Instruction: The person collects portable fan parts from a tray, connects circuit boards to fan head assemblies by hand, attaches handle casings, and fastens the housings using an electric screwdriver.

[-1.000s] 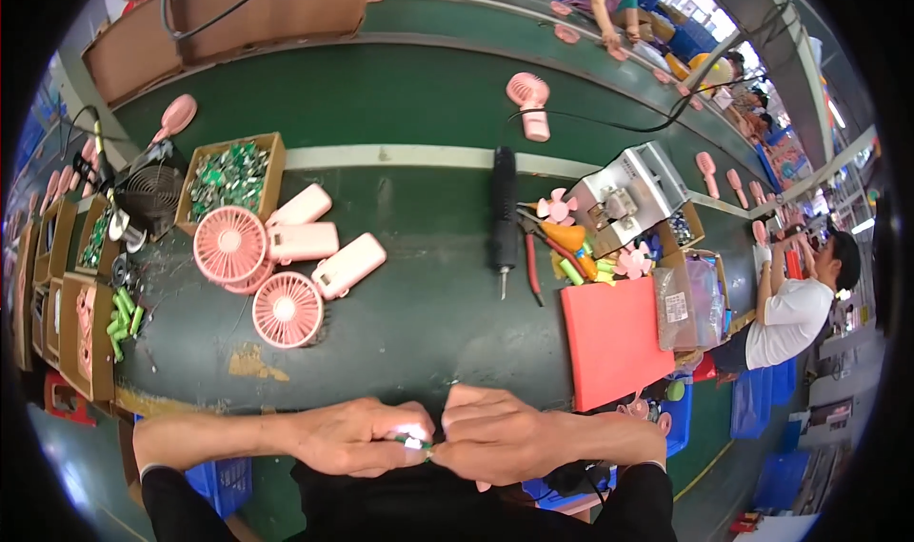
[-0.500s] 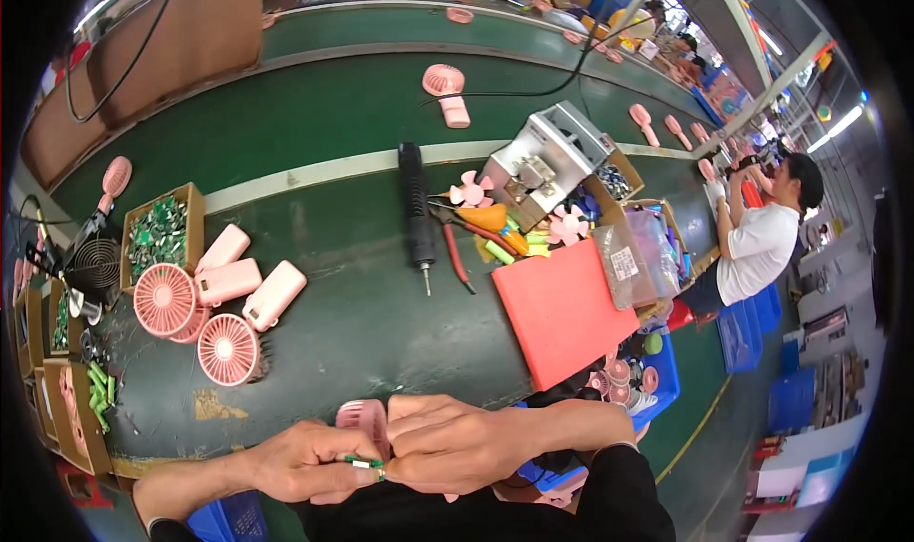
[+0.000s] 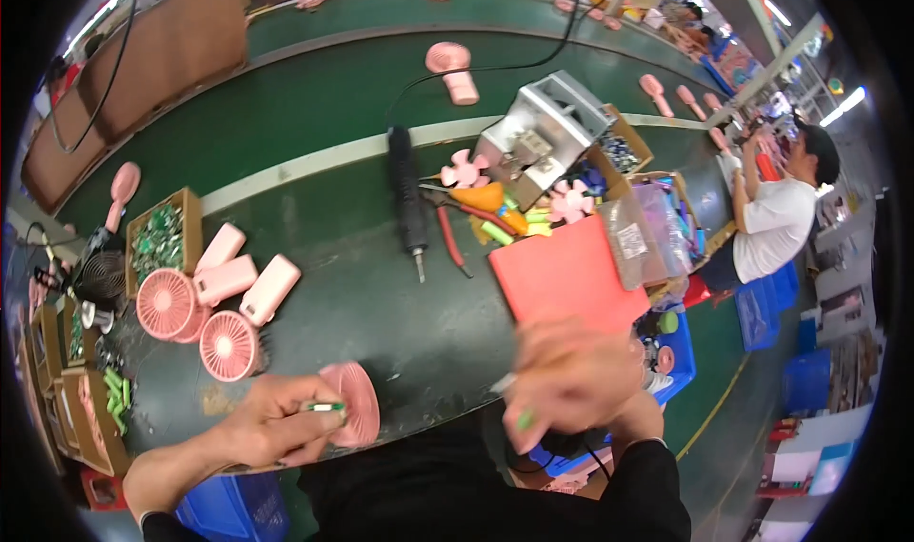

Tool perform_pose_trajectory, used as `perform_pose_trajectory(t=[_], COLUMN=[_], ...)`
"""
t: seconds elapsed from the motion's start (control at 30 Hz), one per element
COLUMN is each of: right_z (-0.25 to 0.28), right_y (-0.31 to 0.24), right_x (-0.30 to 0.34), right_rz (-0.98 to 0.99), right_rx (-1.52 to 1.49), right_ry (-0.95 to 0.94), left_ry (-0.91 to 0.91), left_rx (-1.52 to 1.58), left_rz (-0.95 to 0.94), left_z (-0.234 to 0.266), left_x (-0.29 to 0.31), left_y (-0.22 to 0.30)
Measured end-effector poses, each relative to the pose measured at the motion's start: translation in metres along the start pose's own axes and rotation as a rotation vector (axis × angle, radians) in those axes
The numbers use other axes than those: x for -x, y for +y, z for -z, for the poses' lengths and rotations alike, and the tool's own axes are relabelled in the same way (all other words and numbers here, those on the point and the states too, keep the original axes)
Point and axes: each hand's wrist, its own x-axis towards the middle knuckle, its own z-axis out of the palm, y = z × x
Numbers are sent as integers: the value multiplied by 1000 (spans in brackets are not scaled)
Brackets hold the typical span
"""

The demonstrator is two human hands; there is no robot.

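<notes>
My left hand [image 3: 276, 423] is closed at the table's near edge, with a small green circuit board [image 3: 325, 407] between its fingertips. A pink round fan part [image 3: 357, 399] stands against these fingers, turned nearly edge-on. My right hand [image 3: 576, 380] is raised over the near corner of a coral-red flat pad [image 3: 562, 271]. Motion blurs its fingers, and a small green spot shows by them that I cannot make out. Left of centre lie two pink fan heads [image 3: 229, 346] and several pink handles [image 3: 270, 290].
A black electric screwdriver [image 3: 407, 194] hangs on its cord at mid-table, beside red-handled pliers [image 3: 451, 242]. A grey metal device [image 3: 543, 137] stands behind the pad. Cardboard boxes at left hold circuit boards [image 3: 157, 237] and green cells [image 3: 117, 390]. A person [image 3: 776, 204] works at right.
My right hand has parted from my left and moved right and up, toward the pad. The left hand has shifted slightly left, with the board still in its fingers. The fan part shows more fully.
</notes>
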Motion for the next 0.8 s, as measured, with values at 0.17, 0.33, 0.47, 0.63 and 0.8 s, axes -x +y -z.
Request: perform_pose_trajectory(t=[0.17,0.33,0.47,0.63,0.8], right_z=[-3,12,-27,-126,-164], right_y=[74,132,94,89,111], right_x=[65,25,-88,-218,-278], right_rz=[-480,-378,-77,241,102], right_rx=[386,723,570,362,347], right_ry=[520,338,210,-50,-405], left_ry=[20,194,380,544,724], left_rx=[95,238,374,440,492], left_rz=[-151,-350,-382,-470,-545], left_z=[-2,3,0,3,16], left_x=[-4,31,73,117,151], left_y=[7,-32,-67,-91,-117])
